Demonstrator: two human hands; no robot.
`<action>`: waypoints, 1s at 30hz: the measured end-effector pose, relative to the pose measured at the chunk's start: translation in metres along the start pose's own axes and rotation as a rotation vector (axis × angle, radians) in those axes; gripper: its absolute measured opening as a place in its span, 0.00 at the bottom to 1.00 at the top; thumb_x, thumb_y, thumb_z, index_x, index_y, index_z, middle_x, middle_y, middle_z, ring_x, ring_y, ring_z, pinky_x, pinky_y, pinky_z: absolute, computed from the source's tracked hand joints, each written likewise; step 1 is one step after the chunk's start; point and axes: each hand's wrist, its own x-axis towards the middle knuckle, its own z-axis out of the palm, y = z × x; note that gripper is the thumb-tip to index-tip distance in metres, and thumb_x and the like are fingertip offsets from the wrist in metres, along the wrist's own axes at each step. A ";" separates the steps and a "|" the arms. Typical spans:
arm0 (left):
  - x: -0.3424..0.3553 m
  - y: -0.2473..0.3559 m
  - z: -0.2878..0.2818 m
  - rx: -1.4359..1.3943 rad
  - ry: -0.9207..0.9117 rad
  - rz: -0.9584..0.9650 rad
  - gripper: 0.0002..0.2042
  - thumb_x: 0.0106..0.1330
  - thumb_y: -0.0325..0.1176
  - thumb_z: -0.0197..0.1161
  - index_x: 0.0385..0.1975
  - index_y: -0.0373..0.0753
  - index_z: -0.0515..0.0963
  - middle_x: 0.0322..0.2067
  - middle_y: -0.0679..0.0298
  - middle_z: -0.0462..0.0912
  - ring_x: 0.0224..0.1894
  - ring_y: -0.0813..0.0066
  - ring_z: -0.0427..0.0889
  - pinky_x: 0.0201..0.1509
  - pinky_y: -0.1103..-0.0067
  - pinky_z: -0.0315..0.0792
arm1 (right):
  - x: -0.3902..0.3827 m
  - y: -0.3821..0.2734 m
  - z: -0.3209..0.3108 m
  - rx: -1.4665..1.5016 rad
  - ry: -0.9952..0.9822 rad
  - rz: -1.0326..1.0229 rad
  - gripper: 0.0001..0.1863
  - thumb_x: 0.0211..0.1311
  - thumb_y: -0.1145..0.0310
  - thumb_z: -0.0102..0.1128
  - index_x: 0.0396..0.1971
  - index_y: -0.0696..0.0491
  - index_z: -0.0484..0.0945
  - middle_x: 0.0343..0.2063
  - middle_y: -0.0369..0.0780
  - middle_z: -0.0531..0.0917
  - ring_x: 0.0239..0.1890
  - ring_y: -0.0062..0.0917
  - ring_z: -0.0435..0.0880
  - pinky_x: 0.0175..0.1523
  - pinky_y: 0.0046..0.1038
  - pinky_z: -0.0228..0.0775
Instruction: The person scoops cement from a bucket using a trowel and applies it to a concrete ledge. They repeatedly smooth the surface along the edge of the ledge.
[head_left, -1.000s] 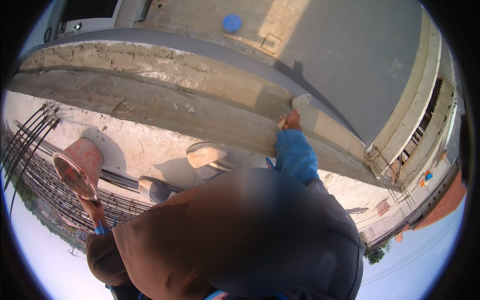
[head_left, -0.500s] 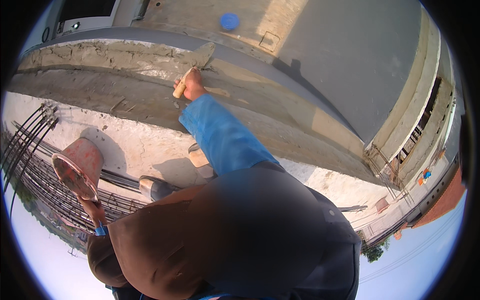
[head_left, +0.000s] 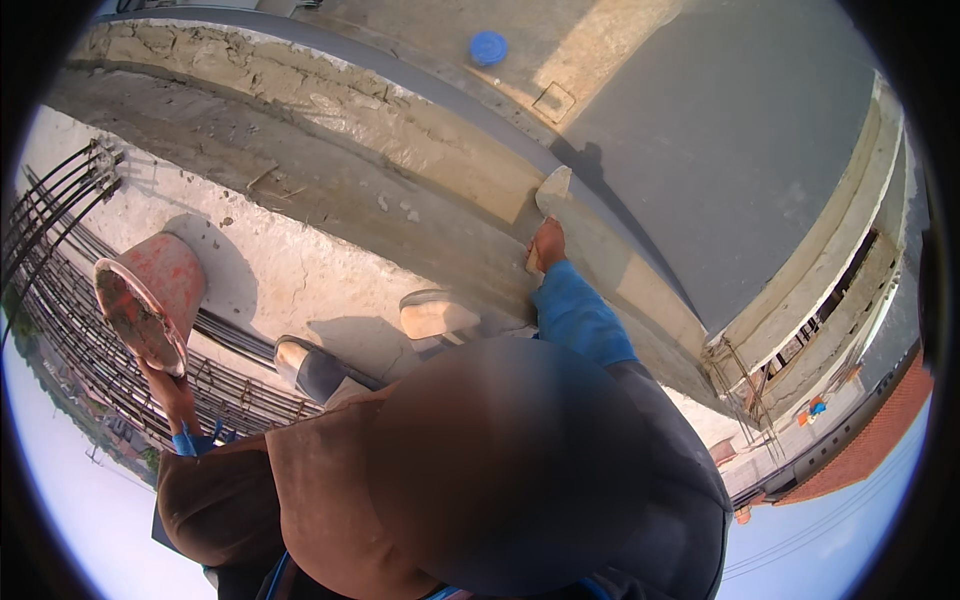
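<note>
My right hand (head_left: 548, 244) is closed around the handle of a trowel (head_left: 555, 190). Its pale blade lies against the top edge of a low plastered wall (head_left: 490, 185), beside a smooth light patch. At the lower left, my left hand (head_left: 172, 392) grips a worn red bucket (head_left: 172, 285) by its near rim. The bucket is tilted, and wet grey mortar (head_left: 137, 318) coats its inside. Most of the left fingers are hidden by the bucket.
Bundled steel rods (head_left: 225, 380) run beneath the bucket, and bent rebar ends (head_left: 75, 200) stick up at the left. My shoes (head_left: 435, 313) stand on a pale concrete ledge (head_left: 290, 265). Beyond the wall are a grey slab (head_left: 730, 140) and a blue round container (head_left: 488, 47).
My right hand has moved right along the wall with the trowel. The view has turned slightly. My left hand still holds the tilted bucket.
</note>
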 end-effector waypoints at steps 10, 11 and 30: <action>-0.006 0.046 0.021 -0.501 0.055 -0.288 0.32 0.81 0.41 0.56 0.81 0.45 0.55 0.74 0.54 0.70 0.71 0.56 0.74 0.71 0.64 0.73 | -0.078 -0.098 0.180 -0.829 -0.370 -0.483 0.26 0.84 0.45 0.37 0.62 0.49 0.74 0.47 0.49 0.85 0.40 0.44 0.85 0.46 0.49 0.79; -0.006 0.056 0.030 -0.619 0.054 -0.307 0.31 0.83 0.47 0.53 0.81 0.45 0.57 0.75 0.56 0.68 0.72 0.56 0.73 0.73 0.64 0.71 | -0.070 -0.099 0.181 -0.947 -0.347 -0.660 0.26 0.84 0.45 0.37 0.61 0.49 0.74 0.48 0.49 0.85 0.44 0.46 0.85 0.50 0.51 0.78; -0.025 0.125 0.012 -0.679 -0.357 -0.522 0.35 0.85 0.59 0.44 0.81 0.42 0.55 0.74 0.61 0.69 0.69 0.66 0.77 0.66 0.71 0.78 | -0.011 -0.236 0.176 -2.042 -0.205 -1.279 0.24 0.84 0.40 0.38 0.63 0.34 0.78 0.57 0.40 0.82 0.65 0.37 0.76 0.66 0.56 0.62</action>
